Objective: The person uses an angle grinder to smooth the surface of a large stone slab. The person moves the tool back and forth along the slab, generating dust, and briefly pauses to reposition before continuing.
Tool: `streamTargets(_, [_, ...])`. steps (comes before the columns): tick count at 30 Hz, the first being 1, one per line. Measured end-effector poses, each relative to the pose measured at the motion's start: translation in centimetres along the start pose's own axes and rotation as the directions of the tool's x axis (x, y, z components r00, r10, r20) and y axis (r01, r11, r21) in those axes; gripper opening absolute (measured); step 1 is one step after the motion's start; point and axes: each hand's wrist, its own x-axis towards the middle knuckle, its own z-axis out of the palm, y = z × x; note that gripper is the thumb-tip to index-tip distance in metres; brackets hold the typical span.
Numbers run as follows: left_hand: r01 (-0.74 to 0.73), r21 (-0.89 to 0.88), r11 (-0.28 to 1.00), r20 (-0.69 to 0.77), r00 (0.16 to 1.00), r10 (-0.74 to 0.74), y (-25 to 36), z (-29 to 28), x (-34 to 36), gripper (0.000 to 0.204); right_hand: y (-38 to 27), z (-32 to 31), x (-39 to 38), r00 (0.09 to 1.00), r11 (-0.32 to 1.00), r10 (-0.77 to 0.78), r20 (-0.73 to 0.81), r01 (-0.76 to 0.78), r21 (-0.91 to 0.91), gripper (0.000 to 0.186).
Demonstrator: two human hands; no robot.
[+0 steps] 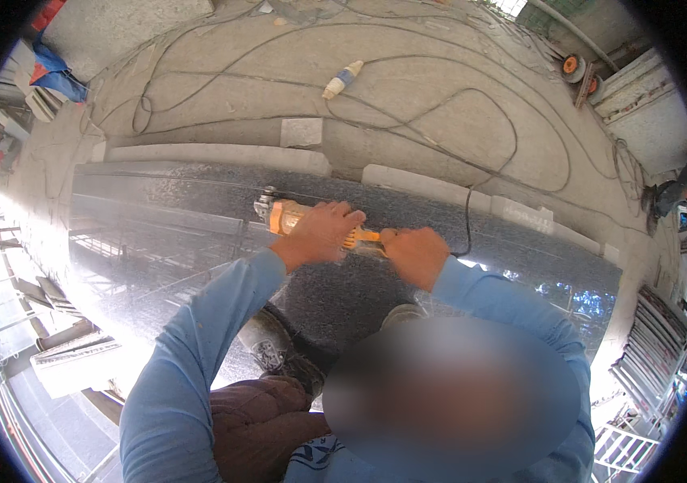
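Observation:
An orange angle grinder (287,216) lies across the middle of the view, its metal head (264,201) pointing left. My left hand (321,234) is closed around the grinder's body. Its rear end is gripped by my right hand (419,255), with the fingers wrapped round it. Beneath is a large dark polished stone slab (174,205), dusty and reflective. The grinder's head is over the slab near its far edge; I cannot tell whether it touches the stone. A black cord (467,221) runs away from behind my right hand.
Long cables loop over the dusty concrete floor (231,105) beyond the slab, with a pale plug connector (343,80) among them. Light stone strips (223,156) and a small block (302,133) lie along the far edge. My boot (267,342) is on the slab. Orange wheels (573,68) stand far right.

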Motion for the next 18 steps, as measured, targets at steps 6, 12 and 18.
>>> streamTargets(6, [-0.018,-0.015,1.0,0.001,1.0,0.018,2.9,0.2,1.4,0.068,0.8,-1.1,-2.9,0.998,0.998,0.054,0.044,-0.053,-0.039,0.018])
streamTargets(12, [-0.005,0.017,1.0,0.014,1.0,0.005,3.1,0.0,1.7,0.067,1.1,-0.9,-2.8,0.998,0.996,0.057,0.027,-0.055,-0.063,0.015])
streamTargets(18, [0.03,-0.001,1.0,0.024,0.999,-0.03,2.1,0.3,-0.1,0.068,-0.1,-0.4,-1.6,0.999,1.0,0.021,0.047,-0.02,-0.007,0.014])
